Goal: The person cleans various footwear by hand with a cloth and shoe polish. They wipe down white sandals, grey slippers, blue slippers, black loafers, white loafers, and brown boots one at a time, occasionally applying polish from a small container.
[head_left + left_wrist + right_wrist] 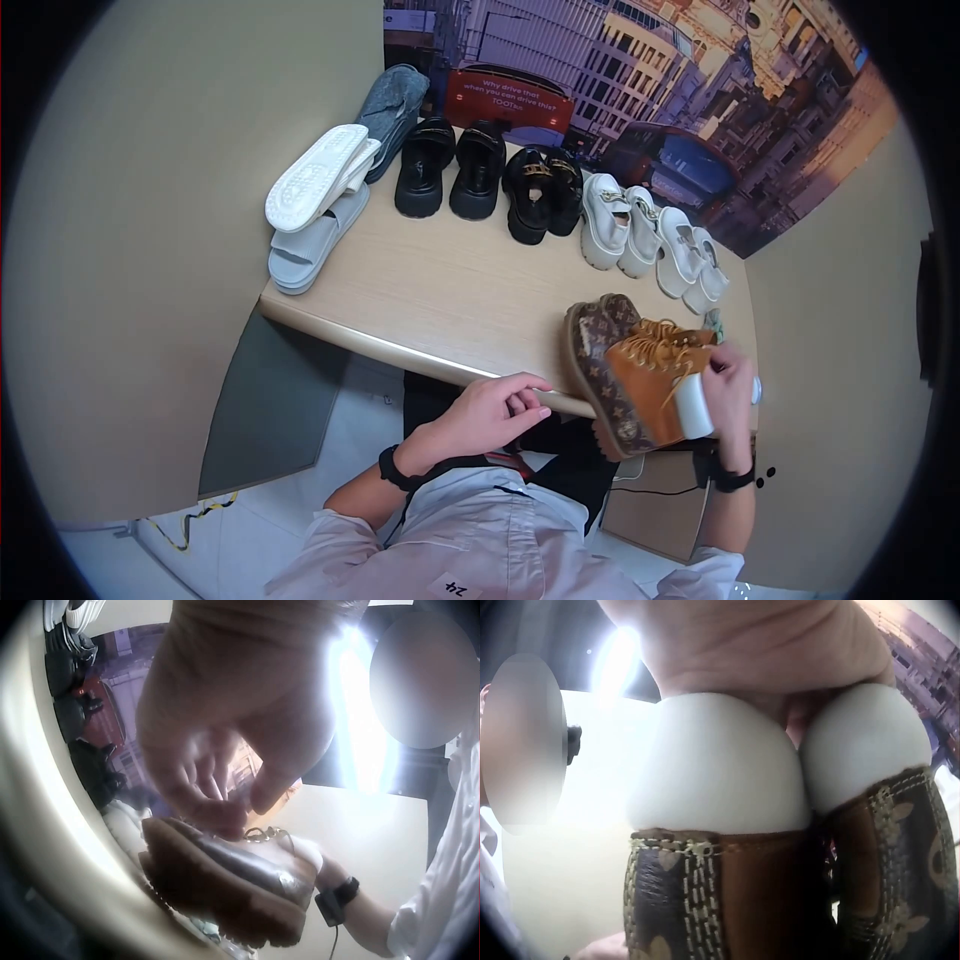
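In the head view, a pair of brown lace-up boots with patterned panels and thick soles is held tilted at the table's front right edge. My right hand grips both at their white heel collars; the right wrist view shows the two white collars side by side under the palm. Left of the boots, my left hand hangs loosely curled before the table edge, holding nothing. From the left wrist, its fingers appear above a boot; whether they touch it, I cannot tell.
Along the back of the wooden table stand black slides, black shoes and several white shoes. White and grey slides lie at the left. A city poster covers the wall behind; a cable hangs below.
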A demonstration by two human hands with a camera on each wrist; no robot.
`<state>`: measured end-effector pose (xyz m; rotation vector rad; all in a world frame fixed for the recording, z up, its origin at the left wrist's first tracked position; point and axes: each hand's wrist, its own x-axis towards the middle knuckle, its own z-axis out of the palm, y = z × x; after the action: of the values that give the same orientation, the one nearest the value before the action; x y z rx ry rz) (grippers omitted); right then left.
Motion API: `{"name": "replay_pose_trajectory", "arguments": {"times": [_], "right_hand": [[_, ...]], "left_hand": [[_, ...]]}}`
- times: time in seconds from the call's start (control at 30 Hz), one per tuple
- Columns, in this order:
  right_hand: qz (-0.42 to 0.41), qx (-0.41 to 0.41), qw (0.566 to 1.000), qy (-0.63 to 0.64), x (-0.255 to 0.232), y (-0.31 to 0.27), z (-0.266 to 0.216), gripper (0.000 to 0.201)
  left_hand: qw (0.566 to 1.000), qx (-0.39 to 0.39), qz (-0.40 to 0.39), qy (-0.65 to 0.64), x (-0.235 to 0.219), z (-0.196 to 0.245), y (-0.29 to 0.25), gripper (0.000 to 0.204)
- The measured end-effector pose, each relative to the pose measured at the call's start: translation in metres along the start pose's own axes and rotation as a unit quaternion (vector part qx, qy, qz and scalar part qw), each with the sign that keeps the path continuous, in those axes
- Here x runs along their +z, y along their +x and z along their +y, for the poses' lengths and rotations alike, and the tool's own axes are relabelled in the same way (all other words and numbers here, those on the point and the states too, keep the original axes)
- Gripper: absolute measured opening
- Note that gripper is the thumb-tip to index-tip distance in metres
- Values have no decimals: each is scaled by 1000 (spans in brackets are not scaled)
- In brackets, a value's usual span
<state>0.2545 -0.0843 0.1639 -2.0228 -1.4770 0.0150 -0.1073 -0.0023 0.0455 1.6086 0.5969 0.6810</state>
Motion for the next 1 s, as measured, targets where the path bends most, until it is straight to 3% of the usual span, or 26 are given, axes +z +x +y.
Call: {"name": "replay_pose_trajectory", "arguments": {"times": [0.03,0.1,0.27,0.43,0.47,0.63,0.67,0.77,0.9,1.0], "right_hand": [[17,-30,999,-40,8,-9,-18,20],[26,-11,998,-65,18,-15,-37,22],[102,2,985,-139,38,-16,-43,26],[1,109,982,-152,37,-8,-78,29],[14,74,984,-160,41,-11,-76,28],[48,52,992,-107,38,-21,-68,32],[43,50,993,-96,35,-21,-66,33],[18,33,997,-62,26,-21,-66,38],[-62,77,991,86,-1,-25,-61,45],[64,85,975,196,-4,-38,-15,33]], "left_hand": [[1000,1,-1,4,-1,0,0,35],[1000,0,-12,12,0,0,3,36],[998,43,5,51,10,-5,17,40],[990,67,53,116,18,0,33,52],[987,75,56,131,18,3,34,56],[970,119,62,201,35,5,37,95],[961,151,58,223,43,3,38,113],[948,174,76,256,74,21,35,120],[936,162,125,286,105,6,46,126],[938,142,133,288,106,2,49,116]]}}
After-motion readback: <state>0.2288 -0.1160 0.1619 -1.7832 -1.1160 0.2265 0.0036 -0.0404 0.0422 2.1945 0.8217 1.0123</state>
